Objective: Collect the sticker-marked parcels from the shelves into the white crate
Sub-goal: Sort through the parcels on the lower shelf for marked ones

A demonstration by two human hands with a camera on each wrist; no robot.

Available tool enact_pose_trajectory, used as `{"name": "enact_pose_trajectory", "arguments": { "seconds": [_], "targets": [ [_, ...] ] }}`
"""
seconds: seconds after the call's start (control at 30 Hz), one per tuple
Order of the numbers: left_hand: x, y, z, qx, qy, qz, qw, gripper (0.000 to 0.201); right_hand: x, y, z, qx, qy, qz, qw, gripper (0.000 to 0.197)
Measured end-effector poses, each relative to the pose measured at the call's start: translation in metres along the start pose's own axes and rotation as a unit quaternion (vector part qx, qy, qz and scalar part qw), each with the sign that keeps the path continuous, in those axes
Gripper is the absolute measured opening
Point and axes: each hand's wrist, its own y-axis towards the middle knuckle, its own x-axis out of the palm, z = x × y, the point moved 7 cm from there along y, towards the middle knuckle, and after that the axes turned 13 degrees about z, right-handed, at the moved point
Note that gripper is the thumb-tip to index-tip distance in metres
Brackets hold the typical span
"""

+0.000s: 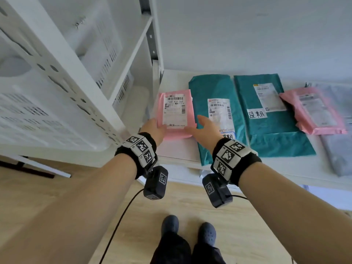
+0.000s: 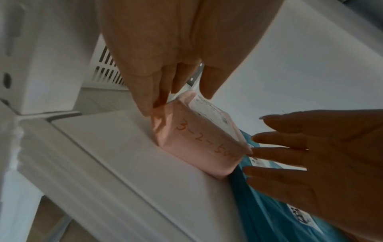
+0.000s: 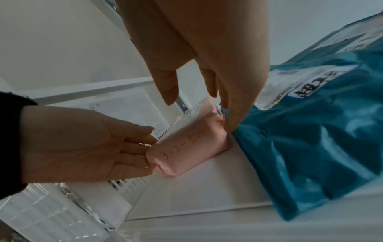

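Hands first: my left hand (image 1: 155,128) and my right hand (image 1: 204,130) sit in the middle of the head view, one on each side of the small pink plastic parcel with a white printed label (image 1: 175,113). It lies on the white shelf board (image 1: 177,149), at the left end of a row, just beside the long teal plastic mailer bag (image 1: 213,88). Straight fingers press on both short sides of the pink parcel, and both thumbs float above it. No grip has closed yet.

I think I am checking this parcel for a marking sticker. I see only the shipping label and orange writing on its near side. To do it well, I should squeeze evenly, tip it up slowly, and not push the teal bag.

Both arms reach forward, wrists level. The white slotted plastic crate (image 1: 38,103) waits at the left of the frame.
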Motion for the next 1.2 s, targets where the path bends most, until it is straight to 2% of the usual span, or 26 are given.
{"name": "enact_pose_trajectory", "arguments": {
  "seconds": [0.07, 0.2, 0.4, 0.53, 0.63, 0.97, 1.1, 1.2],
  "targets": [
    [0.004, 0.009, -0.003, -0.004, 0.0, -0.012, 1.0, 0.035, 0.009, 0.006, -0.004, -0.012, 0.005, 0.0, 1.0, 0.046],
    [0.011, 0.014, -0.004, 0.007, -0.024, -0.019, 1.0, 0.034, 0.029, 0.018, 0.001, 0.001, 0.004, 0.021, 1.0, 0.041],
    [0.003, 0.013, -0.003, 0.055, -0.1, 0.009, 0.993, 0.029, 0.03, 0.018, 0.014, 0.042, 0.076, 0.093, 0.992, 0.044],
    [-0.006, 0.01, -0.004, 0.074, -0.123, 0.033, 0.989, 0.031, 0.022, 0.009, 0.016, 0.044, 0.145, 0.137, 0.979, 0.031],
    [-0.01, 0.011, -0.006, 0.081, -0.129, 0.054, 0.987, 0.031, 0.02, 0.003, 0.015, 0.046, 0.175, 0.148, 0.972, 0.02],
    [-0.011, 0.012, -0.006, 0.083, -0.136, 0.045, 0.986, 0.035, 0.019, 0.001, 0.014, 0.047, 0.186, 0.155, 0.969, 0.023],
    [-0.007, 0.013, -0.006, 0.078, -0.132, 0.036, 0.988, 0.034, 0.023, 0.007, 0.02, 0.048, 0.159, 0.151, 0.974, 0.015],
    [-0.004, 0.014, -0.007, 0.077, -0.123, 0.023, 0.989, 0.035, 0.029, 0.012, 0.026, 0.058, 0.133, 0.146, 0.978, 0.022]
  ]
}}
